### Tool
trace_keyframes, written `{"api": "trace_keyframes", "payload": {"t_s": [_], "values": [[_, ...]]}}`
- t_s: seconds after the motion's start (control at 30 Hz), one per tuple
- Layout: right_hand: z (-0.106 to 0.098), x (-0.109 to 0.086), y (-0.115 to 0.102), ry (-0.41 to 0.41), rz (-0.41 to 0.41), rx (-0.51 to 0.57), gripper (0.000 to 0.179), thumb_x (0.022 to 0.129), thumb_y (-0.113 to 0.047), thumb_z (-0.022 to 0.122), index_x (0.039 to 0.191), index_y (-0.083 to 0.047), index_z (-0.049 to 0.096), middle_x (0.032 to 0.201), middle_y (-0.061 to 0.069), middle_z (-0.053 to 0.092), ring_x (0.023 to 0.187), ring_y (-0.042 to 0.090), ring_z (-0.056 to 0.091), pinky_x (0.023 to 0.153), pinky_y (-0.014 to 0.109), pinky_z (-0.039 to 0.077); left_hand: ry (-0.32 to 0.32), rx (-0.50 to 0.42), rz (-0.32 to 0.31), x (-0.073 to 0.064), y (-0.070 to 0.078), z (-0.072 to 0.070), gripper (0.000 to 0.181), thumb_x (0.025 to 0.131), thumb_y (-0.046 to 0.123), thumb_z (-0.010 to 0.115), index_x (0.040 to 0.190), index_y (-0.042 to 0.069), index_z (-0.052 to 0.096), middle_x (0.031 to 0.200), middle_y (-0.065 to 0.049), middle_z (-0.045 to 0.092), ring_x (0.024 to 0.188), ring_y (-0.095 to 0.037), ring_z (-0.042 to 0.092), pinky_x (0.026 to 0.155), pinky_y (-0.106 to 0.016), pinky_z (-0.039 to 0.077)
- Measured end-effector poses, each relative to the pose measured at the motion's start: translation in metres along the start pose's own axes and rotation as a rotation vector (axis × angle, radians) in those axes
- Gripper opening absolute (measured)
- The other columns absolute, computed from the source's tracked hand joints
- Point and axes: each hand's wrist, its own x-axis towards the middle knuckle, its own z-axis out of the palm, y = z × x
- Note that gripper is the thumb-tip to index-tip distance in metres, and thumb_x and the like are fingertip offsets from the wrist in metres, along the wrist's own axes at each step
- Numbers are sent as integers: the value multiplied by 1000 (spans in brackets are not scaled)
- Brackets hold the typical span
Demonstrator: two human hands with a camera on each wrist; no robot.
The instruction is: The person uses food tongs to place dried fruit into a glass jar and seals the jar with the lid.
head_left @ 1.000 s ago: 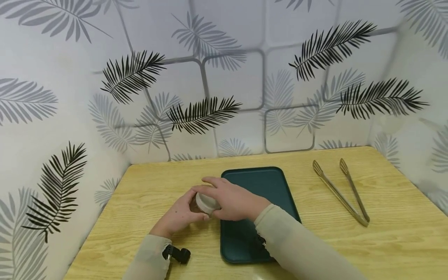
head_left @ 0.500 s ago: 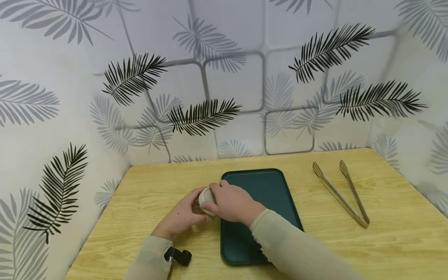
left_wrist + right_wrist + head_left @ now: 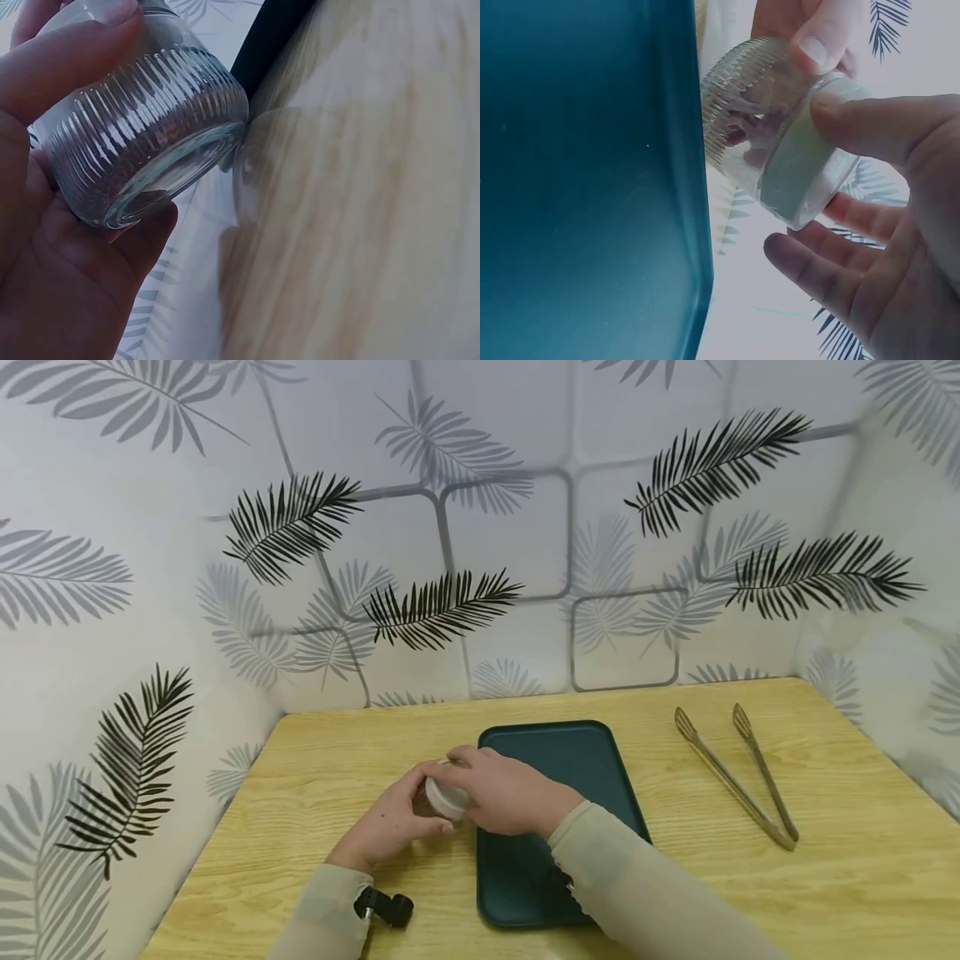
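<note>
A ribbed glass jar point(image 3: 150, 120) with a whitish lid is tilted over the wood, its lid leaning toward the right hand. In the head view, my left hand point(image 3: 386, 827) grips the jar's body from the left. My right hand point(image 3: 513, 789) holds the lid point(image 3: 799, 169) from the right, thumb pressing its side in the right wrist view and the other fingers curving around below. Through the glass some dark reddish-brown contents show dimly. Much of the jar is hidden by both hands in the head view.
A dark teal tray point(image 3: 555, 752) lies beneath the right forearm, just right of the jar. Metal tongs point(image 3: 735, 781) rest spread apart on the wooden table point(image 3: 360, 735) farther right. A patterned wall point(image 3: 517, 543) rises behind the table's back edge.
The right hand has shifted its fingers around the lid: its thumb lay across the lid half a second ago, and now fingers cover the top. The left hand and jar stay nearly in place.
</note>
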Motion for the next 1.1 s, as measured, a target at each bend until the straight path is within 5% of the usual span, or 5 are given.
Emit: {"api": "trace_keyframes", "payload": {"t_s": [0.4, 0.7, 0.97, 1.1], "values": [[3, 2, -7, -4, 27, -73, 73, 98, -33, 69, 160, -32, 32, 149, 14, 44, 125, 31, 51, 88, 42, 53, 10, 11, -33, -2, 2, -1, 81, 85, 31, 84, 152, 30, 39, 143, -3, 51, 121, -22, 57, 98, -43, 46], [8, 0, 0, -22, 54, 26, 76, 99, -38, 66, 163, -27, 25, 156, 11, 38, 135, 30, 46, 99, 43, 48, 11, 31, -35, -1, -12, -10, 90, 84, 26, 85, 158, 23, 33, 144, -4, 51, 125, -24, 53, 103, -45, 41], [-2, -35, 26, -1, 144, 144, 76, 101, -45, 61, 164, -27, 21, 163, 8, 29, 146, 29, 34, 108, 49, 39, -17, 14, -30, -4, -22, -11, 84, 83, 14, 84, 153, 15, 37, 142, -8, 52, 129, -25, 49, 108, -49, 34], [-9, -60, 49, 70, 202, 135, 79, 99, -53, 60, 163, -25, 23, 163, 12, 29, 145, 35, 34, 107, 54, 38, 4, 35, -33, -3, -21, -10, 95, 81, 15, 84, 158, 14, 29, 150, -10, 45, 135, -27, 45, 110, -52, 30]]}}
